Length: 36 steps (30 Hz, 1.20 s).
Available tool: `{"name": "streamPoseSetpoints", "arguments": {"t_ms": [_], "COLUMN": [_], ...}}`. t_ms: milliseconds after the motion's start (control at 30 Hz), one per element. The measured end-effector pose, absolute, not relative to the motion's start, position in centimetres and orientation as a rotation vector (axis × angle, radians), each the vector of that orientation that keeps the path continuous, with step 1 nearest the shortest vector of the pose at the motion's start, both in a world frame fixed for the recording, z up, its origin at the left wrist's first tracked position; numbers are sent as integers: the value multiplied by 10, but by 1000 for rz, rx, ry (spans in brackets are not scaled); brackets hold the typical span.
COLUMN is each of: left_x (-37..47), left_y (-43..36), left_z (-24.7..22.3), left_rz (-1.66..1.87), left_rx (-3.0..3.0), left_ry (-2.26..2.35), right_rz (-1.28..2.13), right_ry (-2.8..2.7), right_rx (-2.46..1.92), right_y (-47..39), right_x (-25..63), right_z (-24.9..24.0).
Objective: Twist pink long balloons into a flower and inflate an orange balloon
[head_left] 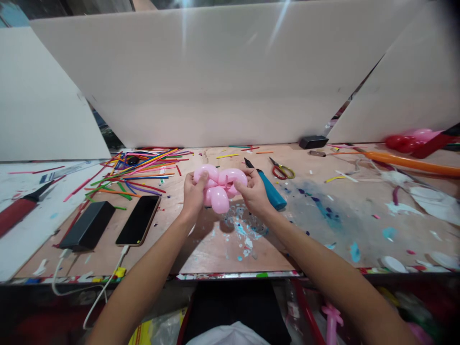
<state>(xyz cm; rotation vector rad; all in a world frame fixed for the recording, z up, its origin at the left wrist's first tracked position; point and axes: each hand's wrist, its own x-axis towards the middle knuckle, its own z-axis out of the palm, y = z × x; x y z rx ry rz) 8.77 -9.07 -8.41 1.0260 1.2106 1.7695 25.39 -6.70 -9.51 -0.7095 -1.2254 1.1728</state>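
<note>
A pink twisted balloon (pixel 220 199) with several rounded loops is held up over the middle of the table. My left hand (pixel 194 191) grips its left side, thumb across the upper left loop. On the other side my right hand (pixel 254 190) is closed on the right loop, its thumb pressing the front. The fingers behind the balloon are partly hidden. Just right of my right hand lies a blue balloon pump (pixel 271 189) with a black nozzle. Scissors (pixel 282 170) with red and yellow handles rest beyond it.
Uninflated balloons (pixel 143 165) lie heaped at the back left. A phone (pixel 139 220) and a black box (pixel 88 225) with white cables sit nearer. An orange balloon (pixel 406 162) stretches along the right. White panels (pixel 215 76) stand behind the table (pixel 223 256).
</note>
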Motion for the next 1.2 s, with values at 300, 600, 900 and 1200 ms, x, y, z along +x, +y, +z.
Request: {"name": "streamPoseSetpoints", "arguments": {"t_ms": [300,600,900,1200], "left_x": [88,90,90,87], "left_y": [-90,-93,-96,-88], "left_z": [-79,-85,-83,-93], "left_rz": [1680,1654,1555,1771], "left_rx": [880,1098,1193,1149], "left_ry": [1115,1028,937,892], "right_rz": [1173,1212,1212,1276], "right_ry": [-1355,-1343,-1387,-1507], "right_rx": [-680,-727,-730,-840], "right_y": [-71,-55,-53,-61], "right_x": [257,269,274,264], "right_z": [-91,-96,-95,-96]}}
